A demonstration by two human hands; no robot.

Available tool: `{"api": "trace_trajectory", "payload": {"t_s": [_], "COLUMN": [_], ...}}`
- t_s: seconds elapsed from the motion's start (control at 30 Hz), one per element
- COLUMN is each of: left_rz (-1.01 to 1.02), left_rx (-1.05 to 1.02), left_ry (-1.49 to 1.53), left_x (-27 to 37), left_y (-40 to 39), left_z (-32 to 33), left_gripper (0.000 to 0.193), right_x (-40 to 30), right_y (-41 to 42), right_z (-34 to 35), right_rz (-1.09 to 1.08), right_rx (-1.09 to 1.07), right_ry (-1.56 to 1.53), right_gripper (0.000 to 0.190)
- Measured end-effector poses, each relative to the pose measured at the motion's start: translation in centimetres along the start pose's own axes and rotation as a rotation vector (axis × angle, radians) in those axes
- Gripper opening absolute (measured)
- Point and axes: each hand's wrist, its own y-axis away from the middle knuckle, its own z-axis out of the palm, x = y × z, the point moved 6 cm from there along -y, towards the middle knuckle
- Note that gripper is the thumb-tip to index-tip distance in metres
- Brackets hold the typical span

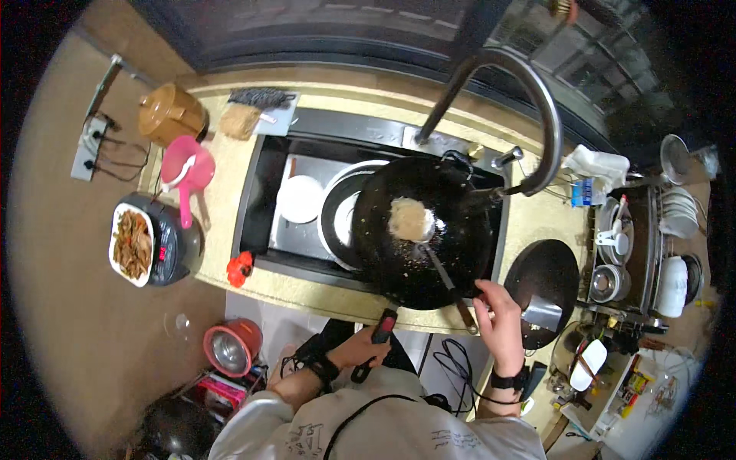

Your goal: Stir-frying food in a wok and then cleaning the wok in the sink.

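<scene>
My left hand (363, 348) grips the black handle (384, 328) with a red patch, at the sink's front edge. That handle sits at the near side of a dark wok (425, 276), which rests over the right part of the sink. Cloudy liquid (409, 219) and food bits lie inside. A ladle (441, 270) leans in the wok, its dark handle end over the counter edge. Close to that end is my right hand (500, 313), thumb and forefinger apart. Beside it, a metal turner blade (543, 313) lies over a round black lid or board (543, 264); whether my fingers touch its handle is unclear.
A tall curved faucet (549, 115) reaches over the wok. White bowls (301, 198) stand in the sink (276, 241). A dish of food (132, 244) sits on a cooker (178, 230) at left, near a pink dipper (188, 167). A dish rack (632, 299) stands right.
</scene>
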Motion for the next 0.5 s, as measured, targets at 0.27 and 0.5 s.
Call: {"api": "trace_trajectory", "payload": {"t_s": [0.27, 0.5], "left_rz": [0.075, 0.359], "left_rx": [-0.125, -0.192], "left_ry": [-0.066, -0.657], "left_x": [-0.2, -4.0], "left_y": [-1.7, -5.0], "left_z": [1.6, 0.1], "left_gripper": [0.022, 0.031], "right_x": [0.6, 3.5], "right_y": [5.1, 13.9], "right_z": [7.5, 19.9], "right_rz": [0.217, 0.698], "right_rx": [-0.5, -0.74], "right_ry": [-0.168, -1.003], "right_gripper": [0.021, 0.024]}}
